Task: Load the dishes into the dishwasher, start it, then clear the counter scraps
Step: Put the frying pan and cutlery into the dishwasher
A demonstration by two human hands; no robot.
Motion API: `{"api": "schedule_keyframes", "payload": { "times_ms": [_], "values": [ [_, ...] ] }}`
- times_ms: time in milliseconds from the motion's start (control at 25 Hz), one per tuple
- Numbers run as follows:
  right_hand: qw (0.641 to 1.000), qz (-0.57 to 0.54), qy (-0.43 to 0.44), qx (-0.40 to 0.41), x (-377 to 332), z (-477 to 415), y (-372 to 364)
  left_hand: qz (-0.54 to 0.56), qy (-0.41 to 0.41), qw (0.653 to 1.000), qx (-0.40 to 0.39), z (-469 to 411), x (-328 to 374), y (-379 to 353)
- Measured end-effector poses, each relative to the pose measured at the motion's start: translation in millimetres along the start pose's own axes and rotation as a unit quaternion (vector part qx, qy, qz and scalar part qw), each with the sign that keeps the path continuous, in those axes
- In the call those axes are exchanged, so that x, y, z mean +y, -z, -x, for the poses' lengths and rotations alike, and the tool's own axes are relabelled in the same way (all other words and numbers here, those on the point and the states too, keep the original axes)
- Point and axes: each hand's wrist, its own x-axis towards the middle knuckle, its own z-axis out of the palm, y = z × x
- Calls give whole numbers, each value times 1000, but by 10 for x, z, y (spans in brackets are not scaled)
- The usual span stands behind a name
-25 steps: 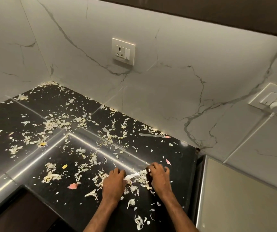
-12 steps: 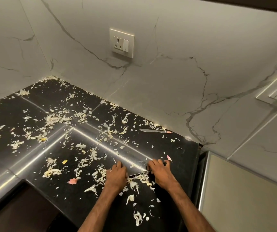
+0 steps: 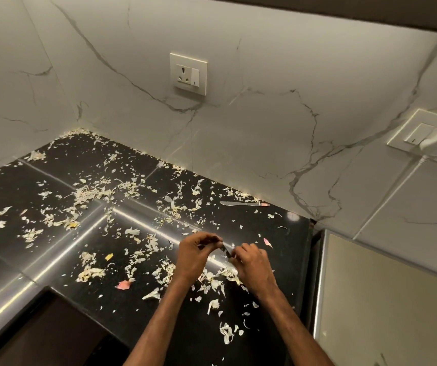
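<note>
scraps (image 3: 90, 192) on counter (image 3: 287, 262), knife (image 3: 241, 204) by wall (image 3: 238, 143) behind

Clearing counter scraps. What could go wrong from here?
Pale shredded scraps lie near the front edge of the black stone counter; sweeping could push them off.
The silver table knife by the marble wall sits among scraps and might get swept along.
Left hand and right hand pinch one small dark piece; it could slip.

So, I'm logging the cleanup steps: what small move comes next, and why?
Probably lower the small dark piece, pinched between left hand and right hand, onto the counter and sweep scraps toward the pile beneath the hands; most lie scattered.
</note>
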Motion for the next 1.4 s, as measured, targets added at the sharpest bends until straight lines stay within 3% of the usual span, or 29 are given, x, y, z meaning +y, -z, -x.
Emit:
{"api": "schedule_keyframes", "payload": {
  "times_ms": [160,280,360,440,600,720,880,1120,1280,1400],
  "values": [
    [993,-98,-48,47,-379,69,188,78,-57,994,-47,64,260,-95],
    [958,-225,-161,76,-526,225,329,85,-24,988,-130,153,263,-85],
    [888,-349,-267,136,-613,355,430,20,-2,976,-218,284,206,-47],
    [810,-438,-333,204,-698,517,482,-72,-25,965,-252,468,125,-13],
    [699,-548,-364,281,-999,1020,510,-114,-89,953,-265,879,45,145],
    [647,-533,-408,363,-1240,1628,571,-90,-98,940,-315,1164,-14,283],
    [646,-424,-471,424,-1495,2660,697,-12,-65,913,-402,1707,-46,185],
    [582,-369,-539,484,-1890,4313,924,-5,-31,865,-500,2807,96,-287],
    [549,-354,-539,532,-2043,5079,1012,13,0,863,-505,3375,260,-527],
    [552,-347,-534,539,-2157,5756,977,24,30,876,-481,4002,333,-719]
  ]
}}
